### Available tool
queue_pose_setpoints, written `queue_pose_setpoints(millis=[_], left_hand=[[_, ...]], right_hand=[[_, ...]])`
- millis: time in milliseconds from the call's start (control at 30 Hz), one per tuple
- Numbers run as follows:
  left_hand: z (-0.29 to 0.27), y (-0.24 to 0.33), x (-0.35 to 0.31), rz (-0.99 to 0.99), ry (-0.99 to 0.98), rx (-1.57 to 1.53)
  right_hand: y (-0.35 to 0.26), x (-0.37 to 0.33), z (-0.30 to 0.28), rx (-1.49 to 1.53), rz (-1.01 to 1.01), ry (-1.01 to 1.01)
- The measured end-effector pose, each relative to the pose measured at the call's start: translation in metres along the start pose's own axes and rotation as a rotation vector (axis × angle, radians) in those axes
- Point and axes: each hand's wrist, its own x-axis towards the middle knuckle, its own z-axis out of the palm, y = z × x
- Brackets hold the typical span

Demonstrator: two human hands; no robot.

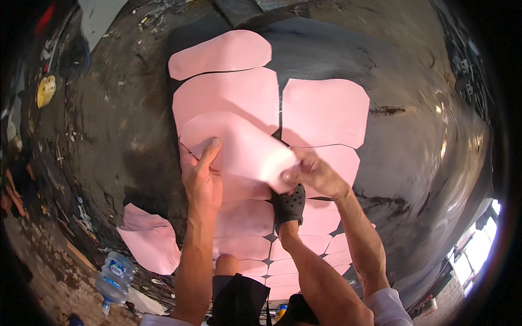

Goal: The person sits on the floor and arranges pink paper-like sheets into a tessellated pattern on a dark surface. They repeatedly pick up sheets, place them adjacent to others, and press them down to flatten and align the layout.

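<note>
A thin pink sheet (236, 142) with rounded corners is held up between my two hands, bent slightly. My left hand (204, 182) grips its left side, thumb on top and fingers underneath. At its right end my right hand (315, 171) pinches the edge. Below it, similar pink sheets lie flat in two columns: one at the far left (220, 54), a larger one (228, 95) just nearer, and another (326, 111) on the right. Several more run back toward my legs. The held sheet partly covers those beneath it.
The sheets lie on a dark, smooth surface (413, 152). My foot in a black clog (289, 206) stands among them. To the left are a stack of pink sheets (148, 239), a large plastic bottle (115, 277) lying down, and a yellow object (47, 91).
</note>
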Motion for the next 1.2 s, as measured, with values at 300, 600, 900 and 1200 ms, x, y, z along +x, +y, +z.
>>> queue_pose_setpoints(millis=[300,600,900,1200], left_hand=[[0.023,-0.054,0.065,0.17,-0.207,0.773],[0.154,-0.083,0.139,0.081,-0.171,0.743],[0.148,-0.099,0.151,0.176,-0.168,0.842],[0.146,-0.113,0.157,0.556,-0.307,1.206]], right_hand=[[-0.06,-0.008,-0.108,-0.591,-0.262,0.77],[-0.108,0.036,-0.245,-0.649,-0.365,1.0],[-0.107,0.046,-0.221,-0.663,-0.304,1.078],[-0.115,0.05,-0.228,-0.851,-0.11,1.213]])
